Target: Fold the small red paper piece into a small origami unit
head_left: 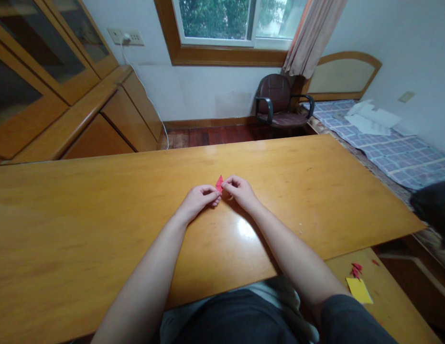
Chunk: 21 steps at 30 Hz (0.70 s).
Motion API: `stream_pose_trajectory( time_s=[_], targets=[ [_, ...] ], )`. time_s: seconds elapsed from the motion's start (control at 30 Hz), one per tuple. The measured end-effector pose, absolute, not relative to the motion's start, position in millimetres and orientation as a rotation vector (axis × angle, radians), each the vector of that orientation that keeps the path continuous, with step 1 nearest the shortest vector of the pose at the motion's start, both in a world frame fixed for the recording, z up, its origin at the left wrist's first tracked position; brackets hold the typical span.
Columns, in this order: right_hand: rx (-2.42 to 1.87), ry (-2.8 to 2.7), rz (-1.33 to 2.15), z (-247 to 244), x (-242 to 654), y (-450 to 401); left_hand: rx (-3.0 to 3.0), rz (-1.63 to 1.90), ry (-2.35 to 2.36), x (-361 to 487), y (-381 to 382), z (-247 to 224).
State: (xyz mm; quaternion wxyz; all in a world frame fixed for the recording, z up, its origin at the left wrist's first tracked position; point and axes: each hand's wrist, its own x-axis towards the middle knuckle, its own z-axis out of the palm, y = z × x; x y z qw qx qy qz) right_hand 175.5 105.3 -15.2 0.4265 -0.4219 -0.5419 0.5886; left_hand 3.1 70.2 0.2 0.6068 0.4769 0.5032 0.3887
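A small piece of folded red paper [219, 183] with a pointed top is held up just above the middle of the wooden table [111, 215]. My left hand [202, 198] pinches its lower part between thumb and fingers. From the other side, my right hand [239, 190] is closed on its right edge with thumb and forefinger. The fingertips cover part of the paper, so its full shape cannot be made out.
On a lower surface at the right lie a yellow paper square [359, 290] and several small red folded pieces [356, 270]. An office chair [276, 100] stands beyond the table, beside a bed [390, 143]. A wooden cabinet [111, 114] lines the left wall.
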Motion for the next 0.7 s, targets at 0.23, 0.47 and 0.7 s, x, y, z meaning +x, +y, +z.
stream_pose_trajectory(
  time_s=[0.23, 0.47, 0.7],
  targets=[
    [-1.062, -1.369, 1.471, -15.3, 175.5, 105.2, 1.103, 0.865, 1.191, 3.5, 70.5, 4.0],
    [-1.064, -1.383, 1.463, -12.8, 175.7, 104.6, 1.101, 0.859, 1.195, 1.2, 71.0, 0.1],
    [-1.042, -1.348, 1.508, -11.3, 177.1, 104.5, 1.104, 0.859, 1.189, 1.7, 71.9, -0.5]
  ],
)
